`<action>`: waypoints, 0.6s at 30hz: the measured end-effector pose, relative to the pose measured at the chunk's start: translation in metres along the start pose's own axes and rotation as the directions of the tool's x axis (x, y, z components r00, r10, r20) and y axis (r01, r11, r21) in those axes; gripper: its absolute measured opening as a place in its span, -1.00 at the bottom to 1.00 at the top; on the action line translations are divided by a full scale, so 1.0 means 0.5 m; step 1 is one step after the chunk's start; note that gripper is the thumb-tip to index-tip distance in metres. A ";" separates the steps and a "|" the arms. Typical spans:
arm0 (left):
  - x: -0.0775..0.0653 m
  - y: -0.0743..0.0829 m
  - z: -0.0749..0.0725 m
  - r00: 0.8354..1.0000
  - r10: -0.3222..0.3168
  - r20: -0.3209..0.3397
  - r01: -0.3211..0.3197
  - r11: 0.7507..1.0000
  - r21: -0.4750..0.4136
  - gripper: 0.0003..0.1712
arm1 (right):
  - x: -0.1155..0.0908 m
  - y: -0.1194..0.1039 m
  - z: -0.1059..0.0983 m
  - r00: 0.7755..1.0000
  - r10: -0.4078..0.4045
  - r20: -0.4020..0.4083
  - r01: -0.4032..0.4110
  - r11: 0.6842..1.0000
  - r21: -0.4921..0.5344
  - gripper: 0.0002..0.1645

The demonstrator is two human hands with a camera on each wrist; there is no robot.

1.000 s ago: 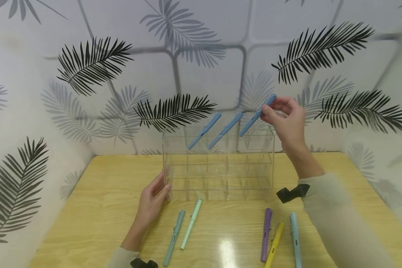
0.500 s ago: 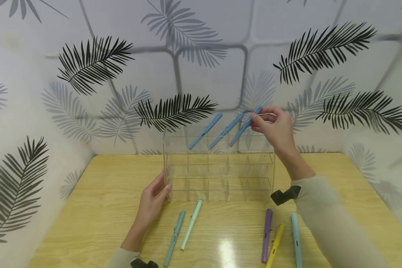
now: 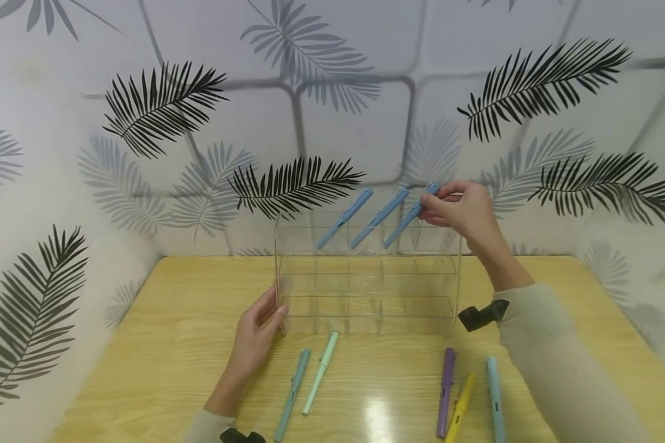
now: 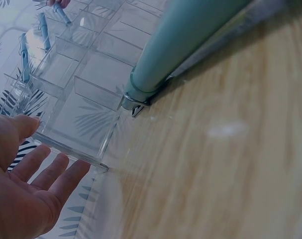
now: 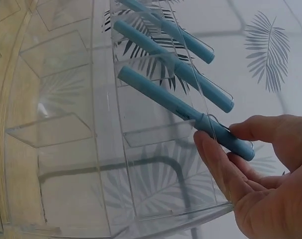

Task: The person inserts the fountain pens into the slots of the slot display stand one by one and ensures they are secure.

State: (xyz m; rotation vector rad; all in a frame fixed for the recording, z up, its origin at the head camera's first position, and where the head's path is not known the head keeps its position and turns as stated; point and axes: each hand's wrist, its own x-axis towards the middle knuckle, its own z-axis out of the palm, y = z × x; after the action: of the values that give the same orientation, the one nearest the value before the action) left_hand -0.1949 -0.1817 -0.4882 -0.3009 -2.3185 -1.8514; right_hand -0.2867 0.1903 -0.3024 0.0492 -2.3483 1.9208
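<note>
A clear acrylic pen rack (image 3: 366, 283) with tiers of small compartments stands on the table. My left hand (image 3: 259, 329) holds its left side panel, thumb at the front edge and fingers on the outer side. With thumb and fingers, my right hand (image 3: 465, 212) pinches the upper end of a blue fountain pen (image 3: 404, 223). That pen leans in the top tier, its lower end inside a compartment. To its left, two similar blue pens (image 3: 379, 216) (image 3: 345, 218) lean the same way. The right wrist view shows the pinched pen (image 5: 158, 94) by its clipped cap end.
In front of the rack lie a teal pen (image 3: 292, 394) and a mint pen (image 3: 320, 372). Purple (image 3: 446, 391), yellow (image 3: 461, 406) and light blue (image 3: 495, 400) pens lie at the front right. A leaf-patterned wall covering (image 3: 332, 141) rises behind the table (image 3: 161, 344).
My right hand has carried the blue pen left and down into the top tier beside the other two. The left hand has stayed on the rack's side.
</note>
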 end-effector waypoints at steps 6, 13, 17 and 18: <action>-0.001 0.001 0.000 1.000 0.018 -0.001 -0.018 1.000 0.006 -0.37 | 0.000 -0.008 -0.015 0.998 0.022 0.057 -0.017 0.997 -0.079 -0.64; 0.001 -0.001 -0.001 1.000 0.030 -0.001 -0.030 1.000 0.002 -0.37 | -0.001 -0.005 -0.025 0.996 0.027 0.084 -0.021 0.997 -0.075 -0.64; 0.001 -0.003 0.000 1.000 0.019 -0.001 -0.019 1.000 0.001 -0.36 | 0.000 0.000 -0.027 0.996 0.035 0.083 -0.031 0.998 -0.048 -0.65; 0.001 -0.003 0.000 1.000 0.017 -0.004 -0.017 1.000 0.002 -0.36 | 0.001 0.002 -0.026 0.996 0.035 0.082 -0.032 0.999 -0.039 -0.64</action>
State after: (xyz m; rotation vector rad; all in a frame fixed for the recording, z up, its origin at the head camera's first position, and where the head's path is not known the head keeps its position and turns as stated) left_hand -0.1956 -0.1820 -0.4894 -0.3154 -2.3075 -1.8397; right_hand -0.2864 0.2034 -0.3007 0.0887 -2.4528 1.9242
